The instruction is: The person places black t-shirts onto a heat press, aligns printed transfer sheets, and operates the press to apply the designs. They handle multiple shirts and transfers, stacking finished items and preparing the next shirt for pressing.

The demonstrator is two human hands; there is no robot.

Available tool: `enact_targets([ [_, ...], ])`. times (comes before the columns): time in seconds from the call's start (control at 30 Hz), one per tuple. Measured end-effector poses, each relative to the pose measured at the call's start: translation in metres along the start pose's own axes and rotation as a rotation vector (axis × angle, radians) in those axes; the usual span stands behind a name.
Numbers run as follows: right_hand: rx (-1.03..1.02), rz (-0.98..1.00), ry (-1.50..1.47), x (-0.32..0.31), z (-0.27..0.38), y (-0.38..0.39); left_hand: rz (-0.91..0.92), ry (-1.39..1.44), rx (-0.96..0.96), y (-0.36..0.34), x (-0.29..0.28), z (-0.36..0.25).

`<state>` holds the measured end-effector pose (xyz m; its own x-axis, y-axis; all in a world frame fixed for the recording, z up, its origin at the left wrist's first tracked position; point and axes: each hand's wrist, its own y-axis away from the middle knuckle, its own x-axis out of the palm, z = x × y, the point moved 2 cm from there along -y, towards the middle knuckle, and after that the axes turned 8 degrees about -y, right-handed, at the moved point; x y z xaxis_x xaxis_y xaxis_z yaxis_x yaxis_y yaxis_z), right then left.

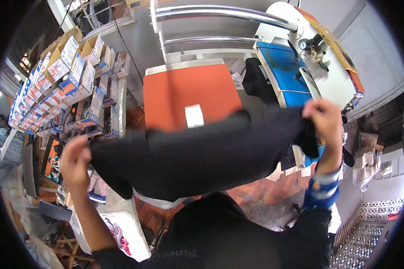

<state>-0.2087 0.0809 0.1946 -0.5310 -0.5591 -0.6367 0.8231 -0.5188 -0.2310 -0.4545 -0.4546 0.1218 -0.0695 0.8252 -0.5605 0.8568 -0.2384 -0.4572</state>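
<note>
A black garment (197, 157), which looks like a T-shirt, hangs stretched out in the air before me. My left hand (76, 157) is closed on its left end, and my right hand (323, 117) pinches the right end. Both hands are slightly smeared by motion. Beyond the cloth lies a flat orange pad (188, 87) with a small white rectangular piece (194, 116) on it. The garment hides the pad's near edge.
Cardboard boxes (78, 80) are stacked on the left. On the right stands a white machine (285, 27) with a pressure gauge, chrome bars (220, 13) and a blue panel (280, 62). A white board with a red print (121, 228) lies below my left forearm.
</note>
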Motion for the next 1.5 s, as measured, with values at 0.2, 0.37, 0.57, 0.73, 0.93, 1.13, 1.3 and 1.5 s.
enact_targets([
  [0.2, -0.131, 0.252, 0.306, 0.067, -0.052, -0.199, 0.207, -0.224, 0.16, -0.184, 0.109, 0.036],
  [0.37, 0.32, 0.018, 0.357, 0.188, -0.136, -0.283, 0.182, -0.531, -0.176, -0.236, 0.218, 0.116],
  [0.57, 0.437, -0.169, -0.032, 0.254, -0.216, -0.327, 0.133, 0.185, -0.653, -0.246, 0.31, 0.168],
  [0.73, -0.134, -0.141, 0.14, 0.3, -0.167, -0.315, 0.055, -0.043, -0.234, -0.238, 0.321, 0.203],
  [0.93, -0.735, 0.463, 0.128, 0.337, -0.118, -0.209, 0.123, 0.165, -0.166, -0.104, 0.282, 0.155],
  [1.13, -0.755, 0.443, 0.298, 0.352, -0.102, -0.207, 0.082, 0.029, -0.552, 0.076, 0.183, 0.188],
  [1.3, -0.688, 0.344, 0.4, 0.346, -0.094, -0.215, -0.01, 0.042, -0.717, 0.161, 0.142, 0.192],
  [1.5, -0.104, 0.135, 0.416, 0.255, -0.139, -0.165, 0.075, 0.01, -0.713, 0.212, 0.128, 0.158],
])
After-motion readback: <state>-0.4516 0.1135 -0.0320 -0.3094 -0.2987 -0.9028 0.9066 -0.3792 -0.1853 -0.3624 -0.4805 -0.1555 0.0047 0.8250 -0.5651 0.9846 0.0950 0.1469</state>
